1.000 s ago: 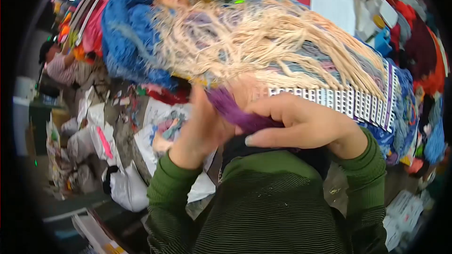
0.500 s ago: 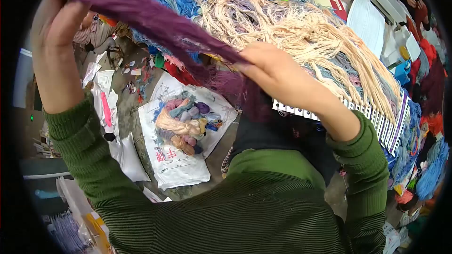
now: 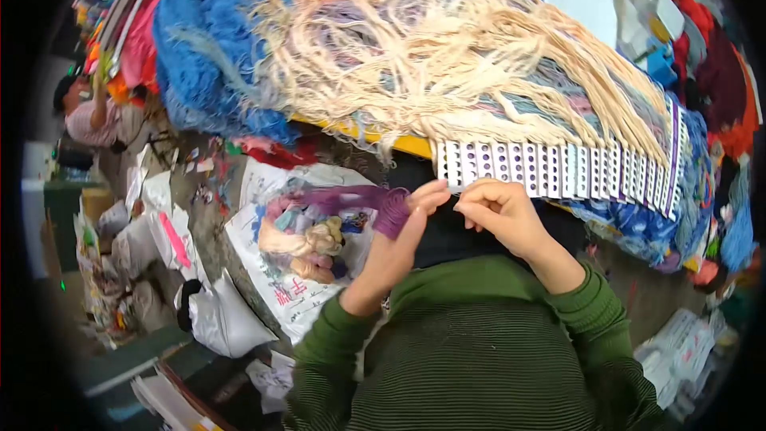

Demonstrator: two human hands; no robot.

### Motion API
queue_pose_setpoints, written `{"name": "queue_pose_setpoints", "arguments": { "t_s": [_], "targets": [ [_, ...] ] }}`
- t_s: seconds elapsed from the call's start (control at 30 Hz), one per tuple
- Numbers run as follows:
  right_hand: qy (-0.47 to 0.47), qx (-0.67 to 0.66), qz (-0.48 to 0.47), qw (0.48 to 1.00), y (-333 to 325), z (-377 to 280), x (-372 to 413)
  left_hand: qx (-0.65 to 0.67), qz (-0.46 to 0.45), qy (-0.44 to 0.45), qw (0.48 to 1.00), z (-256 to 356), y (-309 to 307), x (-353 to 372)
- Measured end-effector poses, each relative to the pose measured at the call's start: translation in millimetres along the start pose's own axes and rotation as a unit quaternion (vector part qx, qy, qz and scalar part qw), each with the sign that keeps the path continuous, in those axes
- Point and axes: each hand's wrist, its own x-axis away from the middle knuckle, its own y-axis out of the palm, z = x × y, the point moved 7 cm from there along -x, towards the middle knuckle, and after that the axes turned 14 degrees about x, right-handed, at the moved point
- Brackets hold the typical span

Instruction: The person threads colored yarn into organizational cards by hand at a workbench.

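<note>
Two hands below edge of surface (image 3: 411, 144) | left hand (image 3: 396, 243) grip pinching purple yarn (image 3: 389, 209) | right hand (image 3: 501, 214) grip pressed together, just beside punched card strip (image 3: 558, 169) overhanging that edge | bags (image 3: 297, 291) crowd floor (image 3: 209, 219) to left

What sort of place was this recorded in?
Probably a yarn or textile workshop: cream yarn and blue yarn heaped on the bench, white punched cards threaded with strands along its edge, and a purple yarn bundle in the left hand.
</note>
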Motion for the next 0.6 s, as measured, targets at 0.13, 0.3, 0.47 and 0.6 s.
{"name": "queue_pose_setpoints", "arguments": {
  "t_s": [0.13,0.3,0.47,0.6],
  "targets": [
    [0.052,-0.201,-0.009,0.978,6,-14,8,-0.060,-0.081,0.060,0.993,0,30,-7],
    [0.080,-0.218,0.007,0.973,-3,-13,8,0.005,-0.120,-0.032,0.992,-5,34,-11],
    [0.076,-0.199,0.009,0.977,-10,-3,12,-0.080,-0.117,0.013,0.990,-8,47,-14],
    [0.004,-0.257,0.104,0.961,-27,-7,14,0.241,-0.041,-0.074,0.967,-18,40,-15]
  ]
}}
